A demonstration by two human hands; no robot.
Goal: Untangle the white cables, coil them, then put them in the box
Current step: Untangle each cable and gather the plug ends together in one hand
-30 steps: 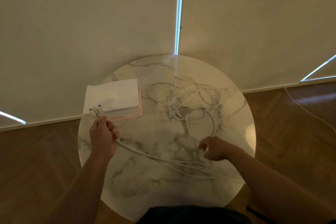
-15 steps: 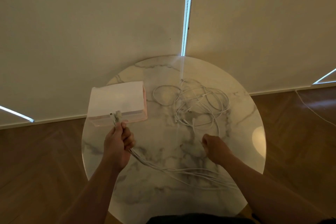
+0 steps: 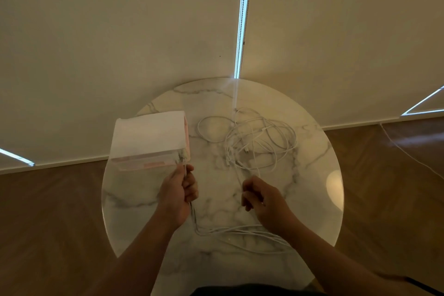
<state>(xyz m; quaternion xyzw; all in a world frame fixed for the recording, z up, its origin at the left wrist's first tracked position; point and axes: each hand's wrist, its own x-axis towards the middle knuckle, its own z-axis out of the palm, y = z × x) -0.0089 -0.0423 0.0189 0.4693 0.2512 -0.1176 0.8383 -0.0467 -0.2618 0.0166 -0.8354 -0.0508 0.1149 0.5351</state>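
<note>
The white cables [image 3: 259,142] lie in a loose tangle on the far right part of the round marble bench [image 3: 216,202], and several strands run from the left hand [image 3: 177,193] down across the near part of the bench and pass under the right forearm. The plug ends above the left hand are blurred and merge with the near corner of the box [image 3: 150,142], so their number cannot be told. The box stands at the bench's left edge, just beyond the left hand; its inside is not visible. The left hand's fingers [image 3: 191,184] are curled tight around the bundle of strands. The right hand [image 3: 264,197] has its fingers bent, pinching a single strand that leads up to the tangle.
</note>
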